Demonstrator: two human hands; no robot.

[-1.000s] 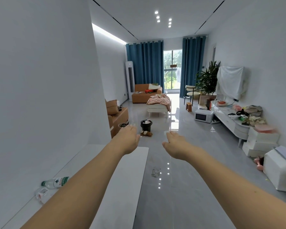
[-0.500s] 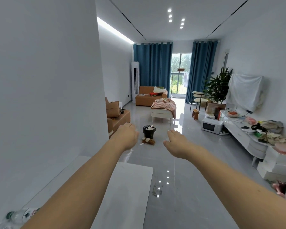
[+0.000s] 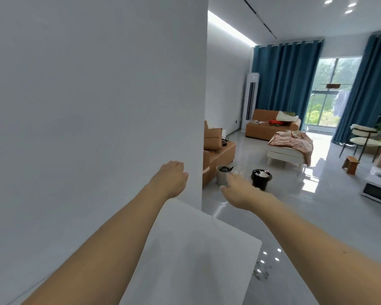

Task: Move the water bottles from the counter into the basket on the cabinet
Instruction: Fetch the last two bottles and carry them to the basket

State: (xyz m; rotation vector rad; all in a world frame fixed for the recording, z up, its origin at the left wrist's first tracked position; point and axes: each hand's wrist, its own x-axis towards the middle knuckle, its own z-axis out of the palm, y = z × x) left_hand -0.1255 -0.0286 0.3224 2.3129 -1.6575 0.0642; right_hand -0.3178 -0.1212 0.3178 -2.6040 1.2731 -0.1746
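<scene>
**Both arms stretched out above the white counter, hands holding nothing**

The left hand (image 3: 171,177) is held in front of the white wall (image 3: 92,111), above the far end of the white counter (image 3: 198,245). Its fingers bend downward and loosely together; they grip nothing, and the fingertips are hidden behind the back of the hand. The right hand (image 3: 240,188) is stretched out past the far right corner of the counter, above the grey floor (image 3: 295,216). Its fingers are relaxed and slightly apart, the thumb points to the left, and it holds nothing.

No water bottle and no basket can be seen in this view, so I cannot tell where they are.

On the floor beyond the hands stand a grey pot (image 3: 222,176) and a black bucket (image 3: 261,178), near each other. Behind them are a brown sofa (image 3: 220,154), a low bed with a pink blanket (image 3: 291,143) and blue curtains (image 3: 286,80) beside the window.
</scene>
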